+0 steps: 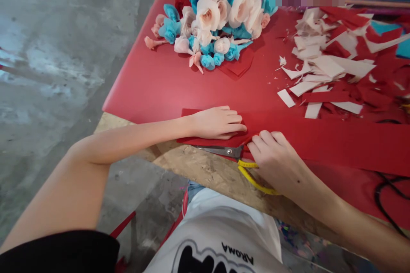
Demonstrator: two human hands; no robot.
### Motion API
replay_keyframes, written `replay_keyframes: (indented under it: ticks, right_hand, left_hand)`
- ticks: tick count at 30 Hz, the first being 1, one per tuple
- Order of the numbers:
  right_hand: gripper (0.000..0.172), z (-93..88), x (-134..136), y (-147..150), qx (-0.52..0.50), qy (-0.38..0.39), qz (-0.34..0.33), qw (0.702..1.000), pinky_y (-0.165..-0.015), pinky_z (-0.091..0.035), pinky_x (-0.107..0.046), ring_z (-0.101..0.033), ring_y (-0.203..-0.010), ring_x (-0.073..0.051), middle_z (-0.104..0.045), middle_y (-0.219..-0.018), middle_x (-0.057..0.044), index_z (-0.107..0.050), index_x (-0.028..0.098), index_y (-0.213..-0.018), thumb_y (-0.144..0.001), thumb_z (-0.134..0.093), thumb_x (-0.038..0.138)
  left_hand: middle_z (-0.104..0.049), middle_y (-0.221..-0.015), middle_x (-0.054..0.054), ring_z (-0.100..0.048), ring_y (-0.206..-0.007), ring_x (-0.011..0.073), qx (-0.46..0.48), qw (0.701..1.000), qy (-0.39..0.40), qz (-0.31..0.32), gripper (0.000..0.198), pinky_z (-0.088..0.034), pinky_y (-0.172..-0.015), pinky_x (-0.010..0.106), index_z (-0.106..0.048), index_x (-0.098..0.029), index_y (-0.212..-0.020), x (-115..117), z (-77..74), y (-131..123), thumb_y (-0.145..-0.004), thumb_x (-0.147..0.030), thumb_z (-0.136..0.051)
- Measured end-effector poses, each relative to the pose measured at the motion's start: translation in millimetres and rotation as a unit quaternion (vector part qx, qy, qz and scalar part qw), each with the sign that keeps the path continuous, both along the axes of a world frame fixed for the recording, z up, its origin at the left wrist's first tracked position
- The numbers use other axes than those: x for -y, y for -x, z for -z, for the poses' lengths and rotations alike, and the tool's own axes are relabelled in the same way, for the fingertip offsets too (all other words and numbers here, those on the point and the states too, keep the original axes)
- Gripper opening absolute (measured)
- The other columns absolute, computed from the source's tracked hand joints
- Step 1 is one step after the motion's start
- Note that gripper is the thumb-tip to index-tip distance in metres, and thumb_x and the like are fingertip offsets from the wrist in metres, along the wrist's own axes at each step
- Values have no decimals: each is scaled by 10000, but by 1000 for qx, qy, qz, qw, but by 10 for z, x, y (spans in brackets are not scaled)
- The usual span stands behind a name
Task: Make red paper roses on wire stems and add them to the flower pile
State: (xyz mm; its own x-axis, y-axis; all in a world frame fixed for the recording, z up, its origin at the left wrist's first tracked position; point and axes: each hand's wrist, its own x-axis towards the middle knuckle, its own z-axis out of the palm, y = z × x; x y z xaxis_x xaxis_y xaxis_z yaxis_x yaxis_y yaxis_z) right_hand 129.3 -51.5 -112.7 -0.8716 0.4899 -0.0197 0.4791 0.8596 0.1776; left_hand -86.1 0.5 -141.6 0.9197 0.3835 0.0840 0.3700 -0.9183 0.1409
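Note:
My left hand (pixel 221 123) lies flat on a folded piece of red crepe paper (pixel 188 140) at the table's near edge, its fingers stretched to the right. Close beside it, my right hand (pixel 272 153) has its fingers closed on the edge of the red paper, with thumb and fingertips partly hidden. From beneath the paper pokes a grey metal blade-like tool (pixel 218 150) with a round screw; most of it is covered. A yellow measuring tape (pixel 256 181) loops out under my right hand. The long red paper strip (pixel 336 140) stretches away to the right.
Paper flowers (pixel 208 17) in white, blue, red and pink are heaped at the back. White and red paper scraps (pixel 323 68) cover the right side of the red tabletop (pixel 153 81). A black cord (pixel 381 196) lies at right. The bare wooden edge (pixel 179 166) faces me.

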Motion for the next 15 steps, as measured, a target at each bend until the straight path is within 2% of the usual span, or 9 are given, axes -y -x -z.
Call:
replay_keyframes:
  ticks: [5, 10, 15]
  right_hand:
    - [108, -38, 9, 12, 5, -34, -23, 999, -619, -248, -333, -406, -628, -223, -481, -607, -54, -522, 166, -625, -715, -536, 107]
    - [52, -33, 90, 24, 84, -52, 23, 995, -619, -252, -358, -414, -658, -252, -493, -665, -82, -533, 163, -695, -728, -495, 155]
    - [66, -33, 111, 74, 60, -50, 6, 997, -635, -252, -364, -398, -646, -243, -490, -659, -82, -534, 164, -679, -725, -490, 180]
  left_hand:
    - [-645, -958, 78, -549, -818, 163, 5, 1000, 4, 4, 283, -331, -667, 289, -553, -154, -1133, -3, -3, 10, -921, -251, -392]
    - [-648, -957, 71, -550, -805, 166, 16, 1000, 0, 3, 273, -338, -665, 289, -559, -147, -1118, -5, -2, 7, -916, -244, -404]
    - [-648, -977, 77, -555, -813, 165, 18, 1000, 9, -2, 275, -343, -669, 286, -557, -149, -1119, -2, 3, 8, -920, -251, -397]
